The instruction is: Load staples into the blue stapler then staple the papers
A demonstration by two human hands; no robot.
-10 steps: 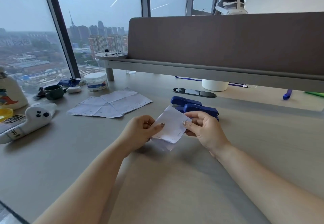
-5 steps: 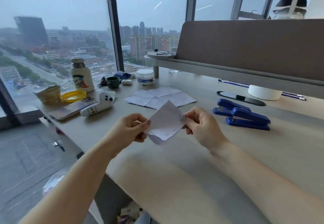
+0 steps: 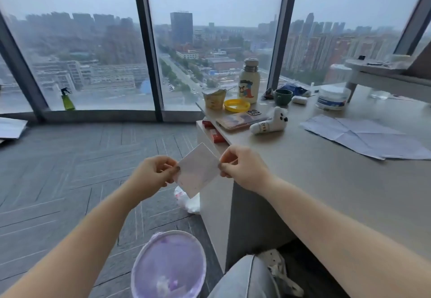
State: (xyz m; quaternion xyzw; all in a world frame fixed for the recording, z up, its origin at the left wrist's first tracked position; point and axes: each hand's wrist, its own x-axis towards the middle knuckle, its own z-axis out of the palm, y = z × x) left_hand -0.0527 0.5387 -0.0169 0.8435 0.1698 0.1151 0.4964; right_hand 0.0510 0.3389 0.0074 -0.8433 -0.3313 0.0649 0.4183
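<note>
Beside the desk (image 3: pixel 326 181), both hands (left (image 3: pixel 151 176), right (image 3: pixel 242 169)) pinch papers (image 3: pixel 198 169).

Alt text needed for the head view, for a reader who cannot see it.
Both hands, left hand and right hand, hold a small folded paper by opposite edges, off the desk's end above a lilac bin. More papers lie on the desk; no stapler shows.
</note>
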